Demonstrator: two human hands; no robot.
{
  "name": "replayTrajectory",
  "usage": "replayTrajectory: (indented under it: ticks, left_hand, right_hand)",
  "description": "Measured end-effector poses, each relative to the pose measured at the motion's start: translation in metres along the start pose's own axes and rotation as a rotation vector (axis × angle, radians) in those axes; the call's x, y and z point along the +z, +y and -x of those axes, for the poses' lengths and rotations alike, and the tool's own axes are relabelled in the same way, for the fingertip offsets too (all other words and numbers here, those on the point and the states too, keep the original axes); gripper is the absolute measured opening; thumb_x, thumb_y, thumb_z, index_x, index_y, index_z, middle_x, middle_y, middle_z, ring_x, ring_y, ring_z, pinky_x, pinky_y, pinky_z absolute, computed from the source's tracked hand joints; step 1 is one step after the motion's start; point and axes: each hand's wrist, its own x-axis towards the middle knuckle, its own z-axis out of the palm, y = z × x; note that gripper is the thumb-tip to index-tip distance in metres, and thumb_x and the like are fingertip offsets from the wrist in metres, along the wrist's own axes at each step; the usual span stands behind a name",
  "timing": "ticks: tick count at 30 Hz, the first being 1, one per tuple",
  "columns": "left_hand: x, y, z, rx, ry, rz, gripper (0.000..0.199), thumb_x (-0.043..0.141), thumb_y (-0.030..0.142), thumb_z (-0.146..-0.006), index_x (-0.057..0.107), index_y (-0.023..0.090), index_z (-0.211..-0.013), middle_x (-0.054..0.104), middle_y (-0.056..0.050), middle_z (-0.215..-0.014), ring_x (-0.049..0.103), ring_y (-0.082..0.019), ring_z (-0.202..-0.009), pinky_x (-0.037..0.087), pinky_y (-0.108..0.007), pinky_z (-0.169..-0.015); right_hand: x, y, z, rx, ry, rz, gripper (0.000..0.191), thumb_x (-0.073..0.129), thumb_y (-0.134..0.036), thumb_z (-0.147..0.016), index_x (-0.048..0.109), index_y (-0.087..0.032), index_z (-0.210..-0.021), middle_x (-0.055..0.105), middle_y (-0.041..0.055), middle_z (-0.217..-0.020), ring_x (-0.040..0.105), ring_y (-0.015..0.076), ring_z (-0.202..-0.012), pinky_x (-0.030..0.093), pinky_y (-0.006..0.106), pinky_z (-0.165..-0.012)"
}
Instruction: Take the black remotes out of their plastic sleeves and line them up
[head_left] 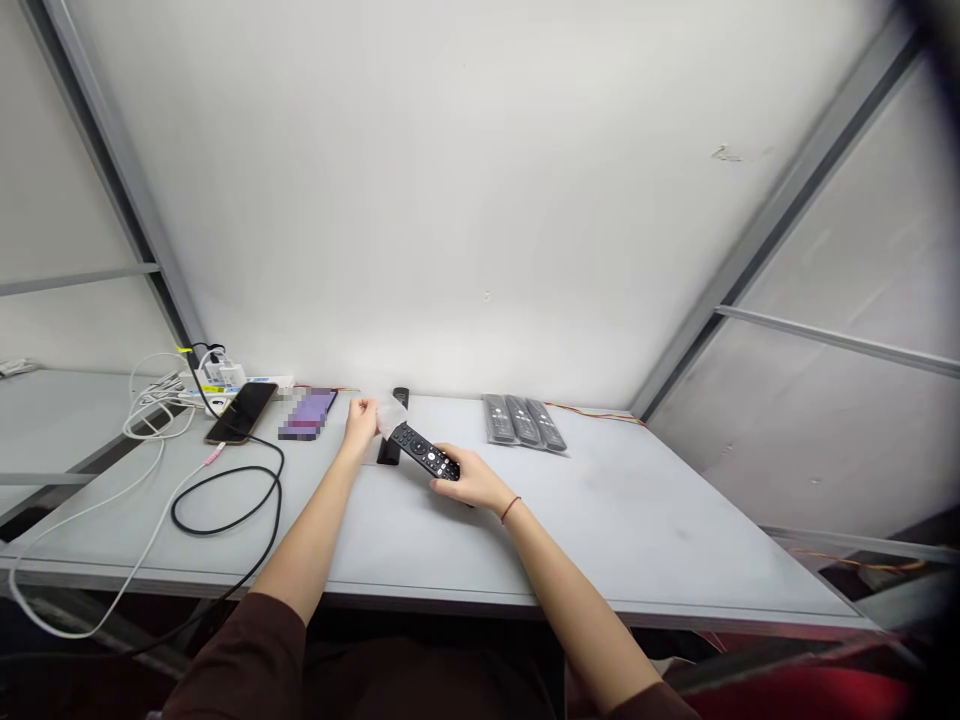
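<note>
At the far left, well away from the left hand, white cables [141, 572] tangle across the table [600, 530]; nearer that hand, a smartphone [244, 412] with a dark screen lies by a white power strip [270, 382] bearing coloured markings too small to read. A pink sleeve [215, 454] on a cable end sits just below this phone, and a black cable [279, 490] loops between it and the left forearm. Just left of the left hand, a purple screen [307, 413] is pixelated, so its writing is hidden. The left hand [362, 415] has its fingertips pinched together on a clear plastic sleeve [390, 414] at the far end of a black remote control [420, 450]. Beneath that remote, just right of the left hand, a second black remote [389, 451] lies on the table. The right hand, [471, 478] curled round the near end of the held remote, leaves its keypad facing up; the white and grey keys show, but their legends are too small to read. A red cord [510, 509] circles its wrist. Beyond the right hand, toward the wall, three bagged remotes [523, 422] lie side by side, their lettering likewise unreadable.
</note>
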Motion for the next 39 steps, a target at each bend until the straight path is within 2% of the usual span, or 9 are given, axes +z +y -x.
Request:
replayTrajectory:
  ticks: [13,19,23,26,29,35,37,39]
  left_hand:
    - [0.004,0.001,0.003,-0.005,-0.041,0.078,0.017,0.056,0.029,-0.077,0.043,0.020,-0.084,0.049,0.003,-0.070,0.049,-0.007,-0.056,0.042,-0.019,-0.053]
    - [0.025,0.001,0.020,-0.113,-0.018,0.337,0.008,0.046,0.025,-0.086,0.042,0.021,-0.090,0.058,0.000,-0.074,0.059,-0.010,-0.062,0.048,-0.022,-0.058]
    - [0.039,-0.003,0.031,-0.133,-0.058,0.510,0.015,0.043,0.028,-0.089,0.047,0.017,-0.099,0.065,-0.005,-0.084,0.063,-0.013,-0.068,0.051,-0.027,-0.065]
    - [0.045,-0.005,0.035,-0.135,-0.066,0.586,0.022,0.039,0.029,-0.091,0.053,0.014,-0.098,0.066,-0.007,-0.086,0.064,-0.014,-0.073,0.051,-0.027,-0.070]
    - [0.049,-0.007,0.041,-0.130,-0.064,0.622,0.024,0.039,0.028,-0.092,0.057,0.013,-0.095,0.067,-0.008,-0.089,0.065,-0.013,-0.076,0.051,-0.026,-0.074]
    - [0.062,-0.019,0.059,-0.102,-0.181,0.597,0.024,0.047,0.035,-0.088,0.058,0.016,-0.096,0.067,-0.008,-0.094,0.065,-0.016,-0.086,0.049,-0.029,-0.080]
    - [0.065,-0.022,0.062,-0.112,-0.176,0.572,0.021,0.048,0.034,-0.087,0.058,0.016,-0.093,0.067,-0.008,-0.094,0.064,-0.016,-0.089,0.049,-0.029,-0.081]
    - [0.065,-0.021,0.061,-0.140,-0.146,0.572,0.020,0.047,0.032,-0.087,0.057,0.016,-0.092,0.068,-0.007,-0.090,0.065,-0.016,-0.085,0.049,-0.029,-0.080]
  right_hand:
    - [0.001,0.003,-0.001,0.025,0.046,0.017,0.052,0.063,-0.023,-0.069,0.055,-0.015,-0.119,0.066,0.0063,-0.096,0.058,0.0188,-0.080,0.044,0.030,-0.073]
    - [0.004,0.005,-0.001,-0.003,0.034,0.019,0.052,0.063,-0.026,-0.071,0.053,-0.016,-0.120,0.066,0.0074,-0.100,0.059,0.0204,-0.085,0.044,0.032,-0.077]
    - [0.006,0.005,-0.001,-0.009,0.045,0.031,0.053,0.063,-0.028,-0.071,0.051,-0.016,-0.122,0.065,0.0082,-0.102,0.059,0.0207,-0.086,0.044,0.032,-0.078]
    - [0.008,0.004,-0.001,-0.009,0.083,0.028,0.055,0.062,-0.029,-0.073,0.047,-0.017,-0.125,0.064,0.0082,-0.104,0.059,0.0205,-0.087,0.044,0.032,-0.078]
    - [0.009,0.003,-0.002,0.000,0.125,0.020,0.058,0.061,-0.030,-0.074,0.042,-0.018,-0.127,0.063,0.0087,-0.105,0.059,0.0205,-0.088,0.043,0.032,-0.077]
    - [0.011,0.004,-0.004,0.053,0.193,-0.027,0.061,0.060,-0.032,-0.076,0.035,-0.018,-0.130,0.062,0.0073,-0.098,0.058,0.0196,-0.082,0.045,0.034,-0.075]
    - [0.011,0.004,-0.004,0.061,0.187,-0.100,0.065,0.063,-0.034,-0.075,0.033,-0.017,-0.131,0.061,0.0077,-0.099,0.057,0.0199,-0.084,0.045,0.035,-0.077]
    - [0.009,0.003,-0.003,0.061,0.124,-0.232,0.075,0.067,-0.035,-0.072,0.028,-0.018,-0.134,0.059,0.0092,-0.105,0.057,0.0205,-0.090,0.045,0.036,-0.082]
